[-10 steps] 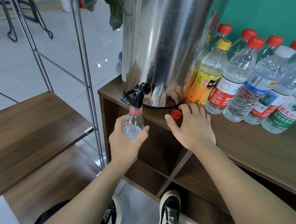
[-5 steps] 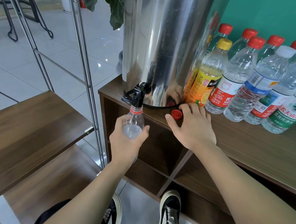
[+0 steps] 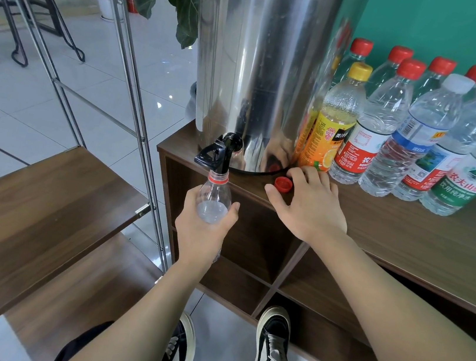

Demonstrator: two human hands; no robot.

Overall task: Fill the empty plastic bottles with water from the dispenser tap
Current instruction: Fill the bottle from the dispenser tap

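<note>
Head view showed a clear bottle (image 3: 215, 195) at frame centre, mouth right under the black tap (image 3: 219, 154) of the steel dispenser (image 3: 258, 59). Her left hand (image 3: 201, 230) had its fingers wrapped around it. The right hand (image 3: 310, 203) lay flat, fingers spread, on the wooden counter (image 3: 407, 236), touching a red cap (image 3: 283, 184).

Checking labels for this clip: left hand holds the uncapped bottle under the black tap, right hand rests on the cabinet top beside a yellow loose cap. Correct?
One thing is off: the loose cap is red, not yellow, as the head view shows. The yellow cap sits on the orange juice bottle behind. The rest holds: the left hand holds the uncapped bottle under the black tap, and the right hand rests on the cabinet top.
</note>
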